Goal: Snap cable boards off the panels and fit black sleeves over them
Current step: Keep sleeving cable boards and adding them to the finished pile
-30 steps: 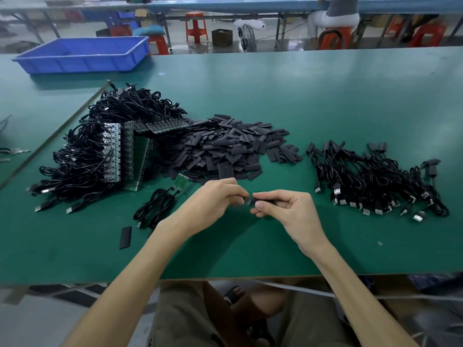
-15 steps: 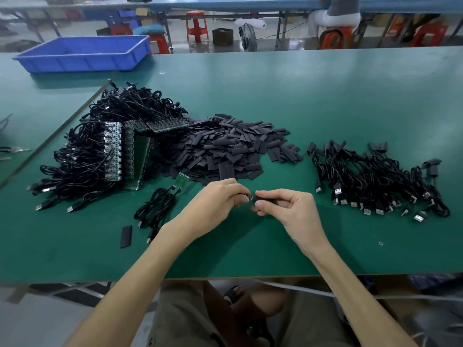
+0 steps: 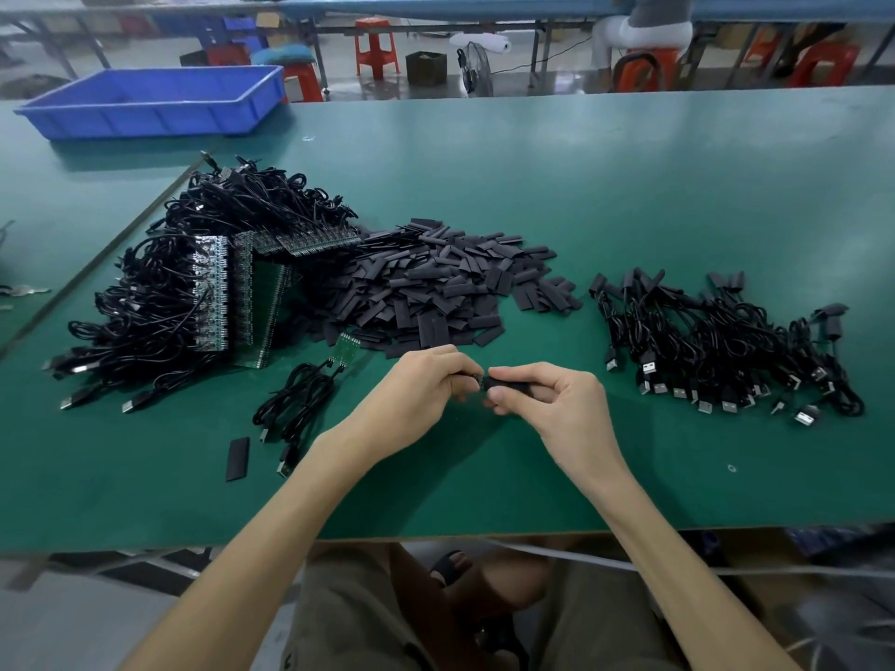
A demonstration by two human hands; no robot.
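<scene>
Desk [image 3: 629,186]: green, carrying all the stock listed below.

Bin [image 3: 150,101]: blue, sitting at the far left corner. Its contents are not showing.

Panels [image 3: 213,293]: several are lying stacked and leaning inside a large tangle of black cables, their boards not yet snapped off. This is judged to be the biggest share of the work left.

Stray sleeve [image 3: 238,459]: one flat black piece is lying alone near the front edge.

Loose cables [image 3: 295,404]: a small bunch is lying just right of the stray sleeve and running up to a short green strip [image 3: 346,351] of boards. They are off the big panels and are wearing no sleeves.

Sleeves [image 3: 436,293]: a heap of flat black pieces is lying mid-desk, touching the panel tangle on its left. Plenty are waiting.

Left hand [image 3: 426,389]: its fingers are curling and pinching the board [image 3: 479,378] end of one cable. Only a sliver of the board is showing between the two hands.

Right hand [image 3: 557,404]: its thumb and fingers are pinching a sleeve [image 3: 508,385], whose mouth is meeting the board. The sleeve is judged to be going on, only partway over.

Done cables [image 3: 726,351]: a pile is lying at the right, well apart from the hands. Sleeved ends are pointing away and USB plugs are pointing toward the front edge.

Progress: the done pile is looking clearly smaller than the panel tangle, so most of the job is judged to be lying ahead.
</scene>
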